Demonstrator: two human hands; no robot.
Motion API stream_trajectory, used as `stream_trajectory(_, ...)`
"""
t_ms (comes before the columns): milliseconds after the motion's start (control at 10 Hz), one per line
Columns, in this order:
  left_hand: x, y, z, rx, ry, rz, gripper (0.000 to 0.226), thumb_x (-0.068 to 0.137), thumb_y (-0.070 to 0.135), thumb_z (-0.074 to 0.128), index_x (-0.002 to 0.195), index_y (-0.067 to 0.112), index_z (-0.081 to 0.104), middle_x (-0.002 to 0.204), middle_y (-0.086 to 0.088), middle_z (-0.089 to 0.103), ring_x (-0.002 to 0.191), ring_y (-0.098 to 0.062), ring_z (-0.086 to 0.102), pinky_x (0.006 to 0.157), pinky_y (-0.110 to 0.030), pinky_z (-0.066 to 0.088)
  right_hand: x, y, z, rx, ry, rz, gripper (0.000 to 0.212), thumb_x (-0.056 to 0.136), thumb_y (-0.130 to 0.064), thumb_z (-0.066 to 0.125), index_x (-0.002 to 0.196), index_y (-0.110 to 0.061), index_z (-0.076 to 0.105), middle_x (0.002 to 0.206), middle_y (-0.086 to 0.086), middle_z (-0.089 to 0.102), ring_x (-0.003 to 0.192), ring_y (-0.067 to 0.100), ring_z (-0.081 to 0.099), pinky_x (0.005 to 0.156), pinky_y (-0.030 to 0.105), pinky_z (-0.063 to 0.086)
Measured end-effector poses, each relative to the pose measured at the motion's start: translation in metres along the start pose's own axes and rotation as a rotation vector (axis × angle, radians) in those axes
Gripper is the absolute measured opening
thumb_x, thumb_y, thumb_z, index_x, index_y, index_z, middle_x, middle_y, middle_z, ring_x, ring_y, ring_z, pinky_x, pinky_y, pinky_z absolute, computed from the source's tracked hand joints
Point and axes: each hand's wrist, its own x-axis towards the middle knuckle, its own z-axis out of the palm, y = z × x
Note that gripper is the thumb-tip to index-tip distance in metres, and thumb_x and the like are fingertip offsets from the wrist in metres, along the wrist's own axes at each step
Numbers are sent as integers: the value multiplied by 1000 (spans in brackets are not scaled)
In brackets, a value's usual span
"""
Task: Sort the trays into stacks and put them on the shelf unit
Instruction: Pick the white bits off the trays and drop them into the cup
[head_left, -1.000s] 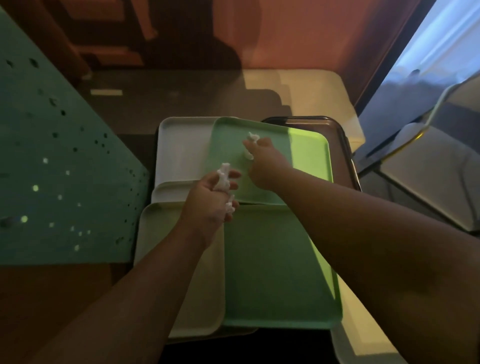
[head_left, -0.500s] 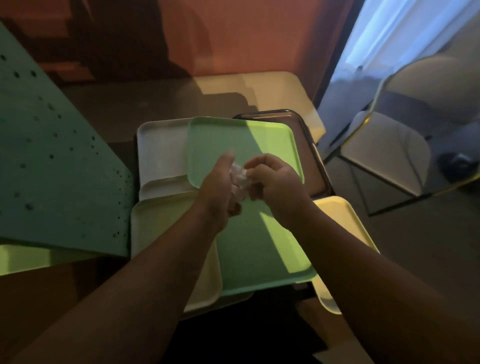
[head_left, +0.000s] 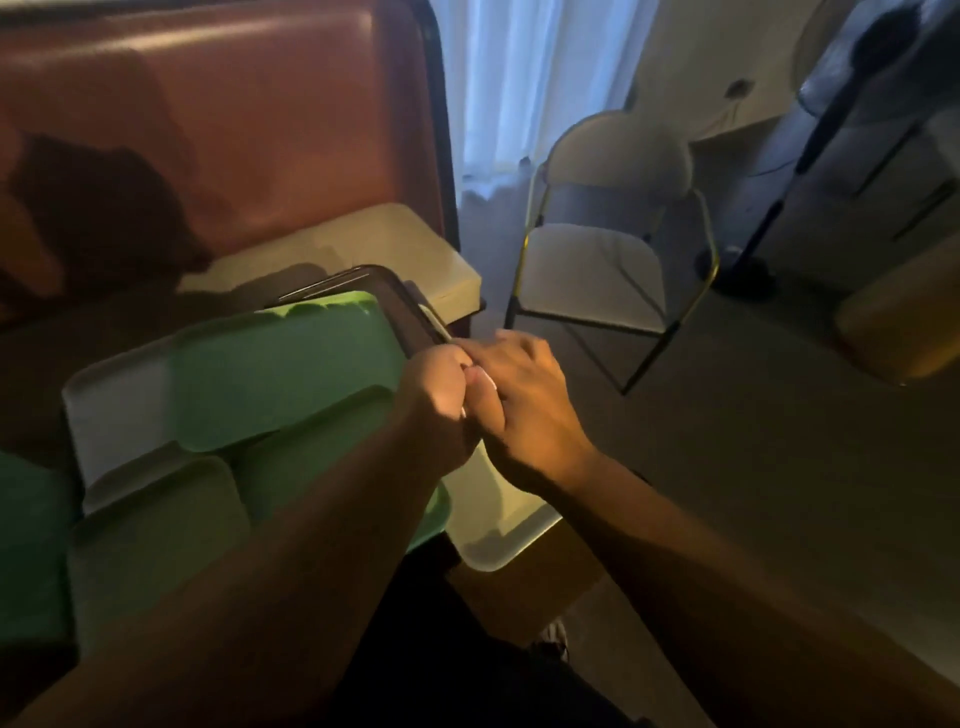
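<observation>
Trays: two green, one dark.

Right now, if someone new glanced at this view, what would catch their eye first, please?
Probably the two hands, the left hand and right hand, pressed together mid-frame with something small and white between them. Left of them lies a jumble of overlapping trays, the green tray brightest. Behind, to the right, a folding chair stands by the curtain.
</observation>
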Motion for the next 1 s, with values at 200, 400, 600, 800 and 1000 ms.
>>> stream_trajectory(200, 33, -39, 114, -106, -24, -64, 42, 104, 22, 30, 132, 3, 55, 68, -28, 62, 111, -29, 68, 76, -15, 53, -29, 110, -44, -7, -47, 36, 16, 104, -39, 45, 100, -32, 59, 92, -12, 58, 88, 7, 53, 84, 32, 41)
stream_trajectory(400, 111, -130, 213, -37, -197, -309, 47, 97, 50, 44, 76, 11, 57, 53, -2, 58, 39, -10, 56, 36, -14, 43, -96, 237, -79, -117, -100, 238, 45, 99, -38, 38, 112, -6, 66, 101, 14, 62, 81, 36, 63, 62, 38, 49)
stream_trajectory(600, 151, -229, 257, 521, -102, -326, 52, 95, 55, 50, 108, 7, 66, 120, -14, 65, 107, -31, 64, 80, -47, 56, -157, 306, -61, 164, -248, 898, 9, 94, -31, 59, 95, -22, 58, 89, -5, 65, 82, 16, 65, 67, 31, 52)
stream_trajectory(800, 170, -304, 248, 913, -318, -540, 63, 98, 63, 28, 131, 17, 56, 116, -8, 66, 93, -25, 72, 73, -40, 60, -225, 368, -29, 195, -149, 1417, 33, 102, -26, 37, 95, -6, 63, 101, 16, 70, 92, 33, 65, 67, 34, 45)
stream_trajectory(1000, 206, -360, 253, 649, -269, -525, 34, 103, 34, 38, 122, 13, 58, 116, -11, 66, 100, -22, 67, 76, -34, 52, -239, 425, 14, 255, -294, 1603, 40, 102, -27, 35, 108, -5, 68, 114, 21, 68, 105, 38, 64, 81, 36, 50)
